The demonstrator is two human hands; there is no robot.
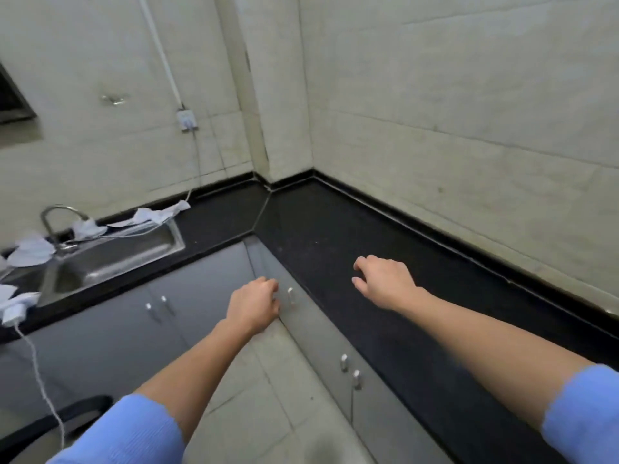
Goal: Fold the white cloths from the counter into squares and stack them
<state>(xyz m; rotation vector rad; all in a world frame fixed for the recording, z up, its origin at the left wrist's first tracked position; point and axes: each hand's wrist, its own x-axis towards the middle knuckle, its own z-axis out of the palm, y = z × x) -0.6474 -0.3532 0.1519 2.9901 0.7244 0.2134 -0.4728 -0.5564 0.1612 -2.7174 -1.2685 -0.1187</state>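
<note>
White cloths (31, 251), at least four, lying crumpled far left of left hand, ringing steel sink (176, 241) on black L-shaped counter (318, 229). Grey cabinets (201, 279) running beneath, five handles showing; tiled walls meeting at corner. Left hand (254, 306) hanging before cabinets, fingers loosely curled, holding nothing. Right hand (385, 283) hovering over counter, fingers loosely bent, holding nothing.

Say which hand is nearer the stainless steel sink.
Left. The left hand is right of the stainless steel sink; the right hand is farther right, over the black counter.
</note>
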